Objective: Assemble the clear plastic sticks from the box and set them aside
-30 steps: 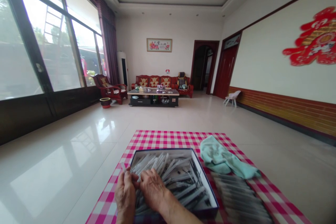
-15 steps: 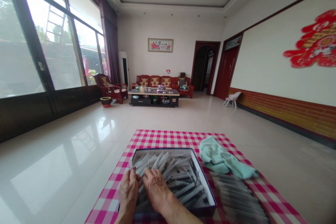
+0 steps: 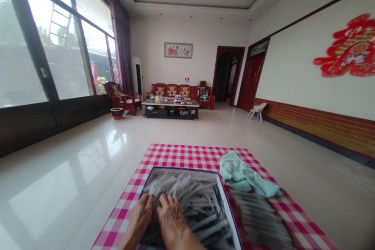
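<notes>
A shallow box with a dark blue rim lies on the checked cloth, full of translucent plastic sleeves and thin dark sticks in a jumble. My left hand is at the box's left side, thumb and fingers pinched on a narrow translucent sleeve that shows at the fingertips. Beside it my right hand reaches over the box with fingers curled down. What its fingertips grip is hidden; a thin dark tip sticks up just beyond them. Right of the box lies a row of long, dark, sleeved sticks, blurred.
A pale green cloth lies crumpled behind the row, on the pink-and-white checked tablecloth. Farther off across the tiled floor stand a low table, a red wooden sofa and a small chair.
Both hands have shifted slightly downward, my left also a little left. The sleeve that stood upright above my left fingers now shows less. The whole view has moved a little.
</notes>
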`<action>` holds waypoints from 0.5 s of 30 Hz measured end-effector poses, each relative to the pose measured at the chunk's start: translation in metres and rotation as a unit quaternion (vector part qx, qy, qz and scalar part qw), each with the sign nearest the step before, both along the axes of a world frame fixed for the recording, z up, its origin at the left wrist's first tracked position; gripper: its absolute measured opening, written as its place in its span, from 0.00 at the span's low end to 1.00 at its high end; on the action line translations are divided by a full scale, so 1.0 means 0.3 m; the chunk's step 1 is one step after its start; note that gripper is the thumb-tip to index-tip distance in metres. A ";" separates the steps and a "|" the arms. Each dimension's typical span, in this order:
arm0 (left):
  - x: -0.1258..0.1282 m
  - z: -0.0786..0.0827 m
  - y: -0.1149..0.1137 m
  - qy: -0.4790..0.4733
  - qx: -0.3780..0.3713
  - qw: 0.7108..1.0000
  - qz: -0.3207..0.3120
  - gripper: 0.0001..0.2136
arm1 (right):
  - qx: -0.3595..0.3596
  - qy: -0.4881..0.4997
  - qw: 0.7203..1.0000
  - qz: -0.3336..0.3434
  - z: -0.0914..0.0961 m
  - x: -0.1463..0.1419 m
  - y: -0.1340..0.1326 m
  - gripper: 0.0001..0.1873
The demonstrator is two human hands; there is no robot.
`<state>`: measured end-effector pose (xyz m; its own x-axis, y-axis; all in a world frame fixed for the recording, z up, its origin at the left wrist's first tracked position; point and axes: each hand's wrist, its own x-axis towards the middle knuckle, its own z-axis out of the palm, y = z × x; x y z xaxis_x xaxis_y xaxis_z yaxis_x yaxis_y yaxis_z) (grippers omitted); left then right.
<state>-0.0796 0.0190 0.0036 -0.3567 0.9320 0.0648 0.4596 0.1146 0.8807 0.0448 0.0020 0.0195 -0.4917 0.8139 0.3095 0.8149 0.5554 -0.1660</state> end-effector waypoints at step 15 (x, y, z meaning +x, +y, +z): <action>0.151 0.046 -0.123 -0.010 0.163 0.984 -0.074 0.17 | 0.052 0.349 0.935 -0.030 0.096 0.260 -0.021 0.10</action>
